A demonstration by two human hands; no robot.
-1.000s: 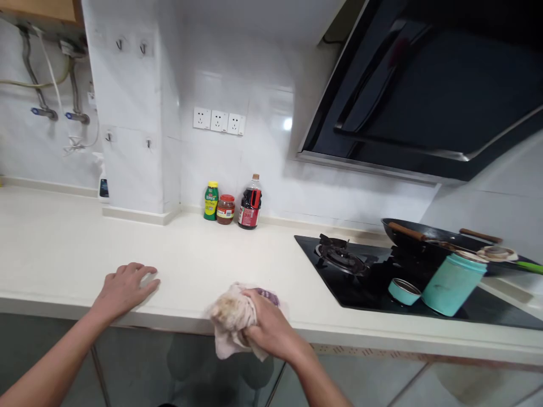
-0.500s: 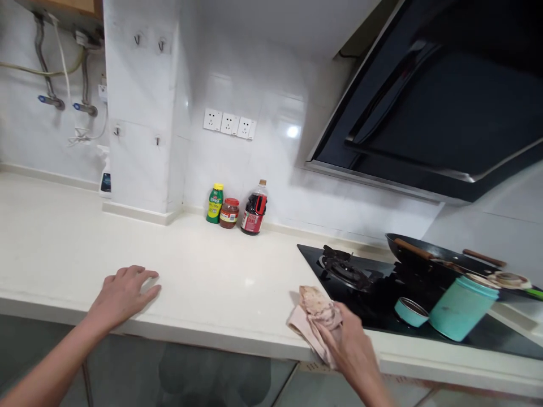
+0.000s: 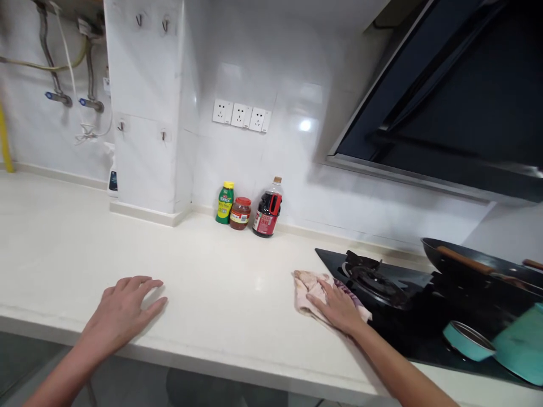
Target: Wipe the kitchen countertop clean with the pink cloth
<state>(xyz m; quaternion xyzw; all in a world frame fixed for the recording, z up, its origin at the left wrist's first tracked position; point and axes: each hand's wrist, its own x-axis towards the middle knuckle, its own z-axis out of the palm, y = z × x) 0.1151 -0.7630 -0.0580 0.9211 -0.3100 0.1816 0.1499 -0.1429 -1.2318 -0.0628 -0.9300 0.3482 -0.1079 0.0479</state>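
A pale pinkish, stained cloth (image 3: 305,288) lies crumpled on the white countertop (image 3: 220,277), against the left edge of the black gas hob (image 3: 418,333). My right hand (image 3: 337,308) presses down over the cloth and grips it, thumb pointing left. Part of the cloth is hidden under the palm. My left hand (image 3: 123,311) rests near the counter's front edge on the left, fingers apart and nothing in them.
By the wall stand a green bottle with a yellow cap (image 3: 224,203), a red-lidded jar (image 3: 240,213) and a dark sauce bottle (image 3: 267,212). The hob carries a wok (image 3: 462,257), a turquoise lid (image 3: 469,341) and a turquoise canister (image 3: 524,345). A range hood (image 3: 458,102) overhangs it.
My right hand has moved the cloth from the counter's front edge back toward the wall, and it is spread flatter. My left hand stays on the counter. The view has shifted slightly right-to-left.
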